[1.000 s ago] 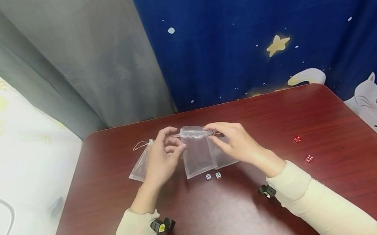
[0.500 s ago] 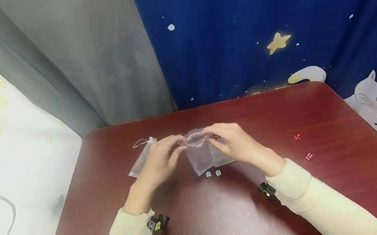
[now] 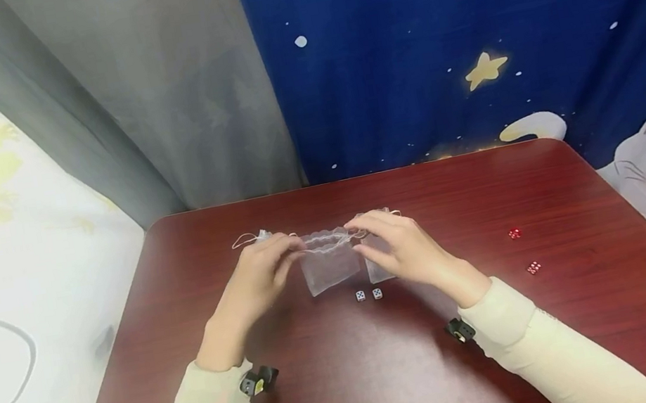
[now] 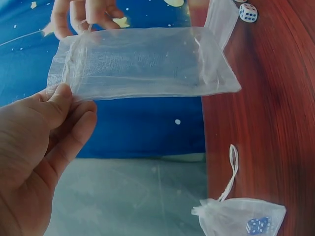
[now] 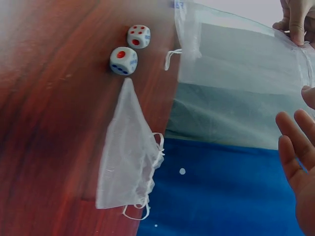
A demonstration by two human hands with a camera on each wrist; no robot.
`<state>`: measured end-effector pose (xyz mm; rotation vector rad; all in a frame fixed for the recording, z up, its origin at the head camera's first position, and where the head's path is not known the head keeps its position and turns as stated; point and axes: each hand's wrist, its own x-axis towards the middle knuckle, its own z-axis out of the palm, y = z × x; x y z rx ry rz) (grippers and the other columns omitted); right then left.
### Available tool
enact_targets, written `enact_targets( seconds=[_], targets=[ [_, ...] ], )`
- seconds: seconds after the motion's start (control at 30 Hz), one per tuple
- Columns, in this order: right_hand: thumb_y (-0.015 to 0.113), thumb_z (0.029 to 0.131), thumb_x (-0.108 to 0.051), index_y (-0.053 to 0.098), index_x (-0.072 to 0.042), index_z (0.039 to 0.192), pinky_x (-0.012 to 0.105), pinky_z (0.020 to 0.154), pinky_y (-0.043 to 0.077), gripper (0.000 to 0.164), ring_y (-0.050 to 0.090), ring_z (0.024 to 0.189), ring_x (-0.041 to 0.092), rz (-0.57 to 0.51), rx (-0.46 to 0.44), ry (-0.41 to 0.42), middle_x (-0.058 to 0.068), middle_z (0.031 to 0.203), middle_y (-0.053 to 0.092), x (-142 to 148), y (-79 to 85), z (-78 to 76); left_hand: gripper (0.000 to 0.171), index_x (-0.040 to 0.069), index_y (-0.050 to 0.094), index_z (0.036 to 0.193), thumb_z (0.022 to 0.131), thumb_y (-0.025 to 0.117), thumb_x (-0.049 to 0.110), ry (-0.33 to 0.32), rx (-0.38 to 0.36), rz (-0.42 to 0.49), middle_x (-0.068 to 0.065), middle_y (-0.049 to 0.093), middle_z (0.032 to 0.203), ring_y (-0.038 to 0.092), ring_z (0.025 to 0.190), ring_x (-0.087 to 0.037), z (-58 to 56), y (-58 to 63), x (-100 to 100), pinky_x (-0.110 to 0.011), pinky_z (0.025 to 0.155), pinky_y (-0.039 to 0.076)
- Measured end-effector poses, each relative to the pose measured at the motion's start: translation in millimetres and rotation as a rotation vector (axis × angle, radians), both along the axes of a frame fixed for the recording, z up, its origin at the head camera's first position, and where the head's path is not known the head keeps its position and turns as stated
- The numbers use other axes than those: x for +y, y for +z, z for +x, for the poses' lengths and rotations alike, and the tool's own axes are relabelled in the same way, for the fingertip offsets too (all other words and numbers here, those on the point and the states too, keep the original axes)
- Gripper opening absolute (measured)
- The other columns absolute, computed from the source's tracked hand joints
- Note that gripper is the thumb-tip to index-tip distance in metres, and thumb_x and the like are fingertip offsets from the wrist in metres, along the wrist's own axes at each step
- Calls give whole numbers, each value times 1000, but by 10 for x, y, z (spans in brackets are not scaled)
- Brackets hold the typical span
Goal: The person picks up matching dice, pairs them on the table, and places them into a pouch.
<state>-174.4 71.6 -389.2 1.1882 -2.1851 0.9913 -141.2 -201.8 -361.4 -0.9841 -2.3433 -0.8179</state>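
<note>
A sheer white organza drawstring bag (image 3: 332, 268) hangs between both hands above the table. My left hand (image 3: 251, 279) pinches one side of its gathered top, thumb (image 4: 60, 101) in front in the left wrist view. At the opposite side, my right hand (image 3: 404, 245) holds the top edge near the cord, its other fingers (image 5: 290, 157) spread loosely. The bag looks empty in the left wrist view. Two white dice (image 3: 360, 296) (image 5: 124, 61) lie on the table just below it. A second organza bag (image 5: 125, 152) lies flat beside them, partly behind my right hand in the head view.
Another drawstring bag (image 4: 236, 216), with blue-looking dice inside, lies left, mostly hidden by my left hand in the head view. Two red dice (image 3: 515, 234) sit on the right of the reddish-brown table (image 3: 353, 382). Curtains (image 3: 430, 34) hang behind its far edge.
My left hand has shifted left, drawing the bag with it and stretching its top wider. The bag's lower end has swung left. My right hand stays nearly in place.
</note>
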Motion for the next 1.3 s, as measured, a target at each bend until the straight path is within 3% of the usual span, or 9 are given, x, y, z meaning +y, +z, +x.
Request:
enact_targets(
  seconds=[0.3,0.57,0.77,0.93,1.13,1.3],
  targets=[
    [80,87,-13,66,-2,124,37,83,58,42,71,92,22,54,-100,-40,11,116,71,31,-195,42,15,5,72,96,85,76,-5,36,-16,-6,-5,74,90,71,89,-21,-3,-29,-99,-36,82,58],
    [78,89,-14,71,-7,107,34,71,57,20,69,79,20,146,-166,-8,5,94,72,40,-396,69,15,5,72,95,85,77,-5,48,-5,-12,-4,73,89,71,90,-23,-22,-50,-115,-37,82,59],
    [76,91,-18,72,-7,107,34,71,57,19,68,77,17,288,-213,14,4,91,70,9,-461,112,15,4,71,95,85,76,-6,51,-16,-28,-5,73,90,71,92,-24,-41,-59,-111,-38,85,58],
    [77,91,-22,73,-10,107,36,75,55,20,64,78,12,398,-208,33,-2,94,71,-38,-508,123,14,4,71,96,85,76,-5,55,-29,-35,-6,73,91,71,92,-24,-44,-59,-107,-39,85,58],
    [78,89,-22,74,-15,101,39,76,53,14,64,78,9,448,-168,56,-6,92,71,-81,-544,116,14,4,71,96,86,76,-4,62,-39,-47,-5,73,91,71,92,-23,-45,-67,-99,-38,85,58],
    [79,89,-24,75,-18,101,40,83,51,14,66,85,9,521,-194,63,-7,93,72,-104,-564,122,13,5,71,96,87,76,-3,74,-58,-58,-5,73,92,71,92,-22,-43,-81,-97,-38,85,58]
  ],
)
